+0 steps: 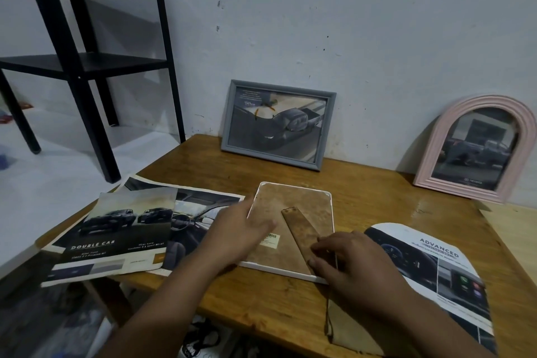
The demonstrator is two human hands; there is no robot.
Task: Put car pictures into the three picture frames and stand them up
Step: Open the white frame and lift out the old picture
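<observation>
A white picture frame (pixel 293 206) lies face down in the middle of the wooden table (pixel 377 206), its brown backing board and stand leg (pixel 300 229) facing up. My left hand (pixel 238 232) rests flat on the frame's left edge, fingers spread. Over at the frame's lower right corner, the fingers of my right hand (pixel 348 264) press on the foot of the stand leg. A grey frame (pixel 277 125) with a car picture leans against the wall behind. A pink arched frame (pixel 476 148) with a car picture leans at the right.
Car brochure pages (pixel 122 229) lie overlapping on the table's left side and hang over its edge. A cut arched brochure piece (pixel 436 270) lies at the right. A black two-tier side table (pixel 81 61) stands on the floor at the left. A brown sheet (pixel 348 331) hangs over the front edge.
</observation>
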